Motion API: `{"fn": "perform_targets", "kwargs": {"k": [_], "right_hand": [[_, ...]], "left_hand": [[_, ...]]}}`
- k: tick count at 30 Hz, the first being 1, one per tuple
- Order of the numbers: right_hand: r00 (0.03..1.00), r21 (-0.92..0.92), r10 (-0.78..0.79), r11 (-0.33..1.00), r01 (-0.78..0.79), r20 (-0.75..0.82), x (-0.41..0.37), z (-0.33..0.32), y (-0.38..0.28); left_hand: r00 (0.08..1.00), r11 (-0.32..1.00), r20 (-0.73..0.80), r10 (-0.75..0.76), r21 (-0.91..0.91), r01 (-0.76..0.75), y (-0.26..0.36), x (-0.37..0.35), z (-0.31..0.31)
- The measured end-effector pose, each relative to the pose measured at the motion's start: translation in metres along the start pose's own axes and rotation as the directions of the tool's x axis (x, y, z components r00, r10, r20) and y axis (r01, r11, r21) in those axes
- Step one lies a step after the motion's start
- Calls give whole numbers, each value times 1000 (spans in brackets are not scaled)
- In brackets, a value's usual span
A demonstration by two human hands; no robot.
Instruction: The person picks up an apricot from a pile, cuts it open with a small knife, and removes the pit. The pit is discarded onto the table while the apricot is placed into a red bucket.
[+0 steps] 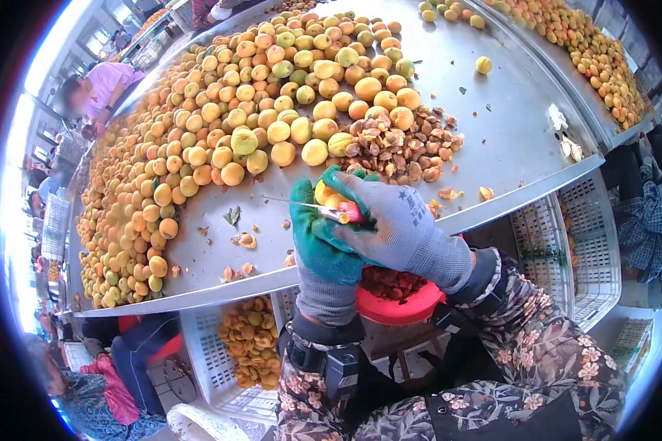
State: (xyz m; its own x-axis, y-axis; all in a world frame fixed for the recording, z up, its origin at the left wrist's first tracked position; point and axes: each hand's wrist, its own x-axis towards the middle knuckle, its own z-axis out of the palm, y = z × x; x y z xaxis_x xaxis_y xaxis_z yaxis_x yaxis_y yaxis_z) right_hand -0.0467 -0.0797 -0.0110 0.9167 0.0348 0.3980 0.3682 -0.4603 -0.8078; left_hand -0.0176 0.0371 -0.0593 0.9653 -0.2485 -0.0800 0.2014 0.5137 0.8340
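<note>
Both my hands wear grey gloves with green coated palms and meet over the table's front edge. My left hand (325,246) is closed round a yellow-orange apricot (324,192), partly hidden by the fingers. Gripped in my right hand (401,220) is a small knife (351,212) with a reddish handle, its thin blade pointing left across the left glove beside the fruit. A heap of brown apricot pits (404,147) lies just beyond my hands. Behind and left of it spreads a large pile of whole apricots (228,110).
The metal table (493,110) has a raised front rim. Below it stand a red basin (397,312) with dark contents, a white crate (206,353) of halved apricots, and another white crate (588,242) to the right. Other people sit or stand around the table.
</note>
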Motion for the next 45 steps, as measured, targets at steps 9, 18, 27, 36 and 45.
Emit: {"fn": "perform_targets", "kwargs": {"k": [9,18,27,36,45], "right_hand": [[984,381,173,907,-179,50,14,-15,-3],[983,460,86,875,-151,161,19,-4,22],[936,516,182,794,-322,303,14,22,15],[947,882,189,446,153,-260,30,3,-29],[982,760,-11,631,155,-191,32,14,-21]], "left_hand": [[869,556,244,431,686,-468,23,-5,4],[920,742,151,361,551,-382,32,-1,4],[915,822,42,401,426,-379,30,-6,-8],[928,858,-31,371,394,-330,13,-5,-14],[936,737,87,340,594,-323,27,-14,-13]]}}
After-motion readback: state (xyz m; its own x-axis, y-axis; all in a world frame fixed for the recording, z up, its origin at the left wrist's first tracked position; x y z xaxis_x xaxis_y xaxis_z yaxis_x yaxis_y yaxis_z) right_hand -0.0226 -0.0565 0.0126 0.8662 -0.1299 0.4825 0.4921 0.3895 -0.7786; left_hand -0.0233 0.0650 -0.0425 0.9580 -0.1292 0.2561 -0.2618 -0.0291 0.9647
